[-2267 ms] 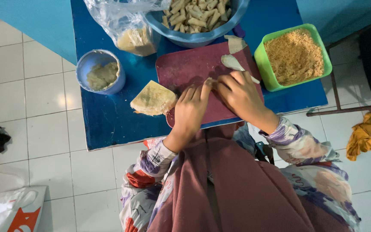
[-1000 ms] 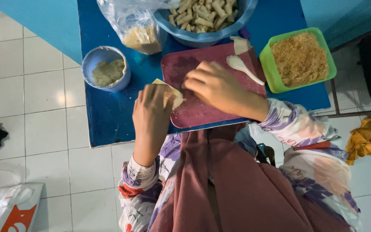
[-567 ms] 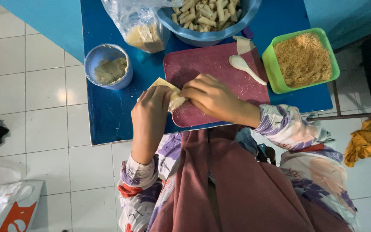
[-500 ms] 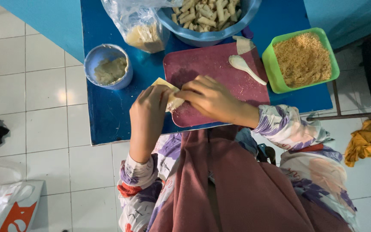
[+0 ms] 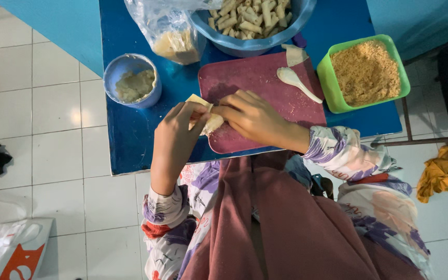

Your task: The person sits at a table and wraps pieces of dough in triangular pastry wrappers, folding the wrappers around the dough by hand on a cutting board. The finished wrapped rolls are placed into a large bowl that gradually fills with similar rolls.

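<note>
A white bag with an orange patch point(image 5: 14, 254) lies on the tiled floor point(image 5: 53, 150), well to the left of and below the left hand's grip. Up and to the left of that grip, a small blue bowl of greyish paste point(image 5: 132, 80) stands on the blue table point(image 5: 130, 135). The left hand point(image 5: 176, 137) closes its fingers on the pale wrapper point(image 5: 206, 116), which sits at the left edge of the maroon cutting board point(image 5: 265, 103), partly over the table; its grip is clamped on the wrapper's left side. Above this grip a clear plastic bag with pale filling point(image 5: 172, 36) leans beside a large blue bowl of rolled pieces point(image 5: 252, 23). The right hand point(image 5: 252, 116) meets the left one over the same wrapper, its fingertips pinched together on the right side, so both grips touch one another across it. Up and to the right of the right grip a white spoon point(image 5: 297, 83) lies on the board, and further right stands a green tub of breadcrumbs point(image 5: 366, 72). Well to the right, on the floor, lies a crumpled yellow cloth point(image 5: 439, 173).
</note>
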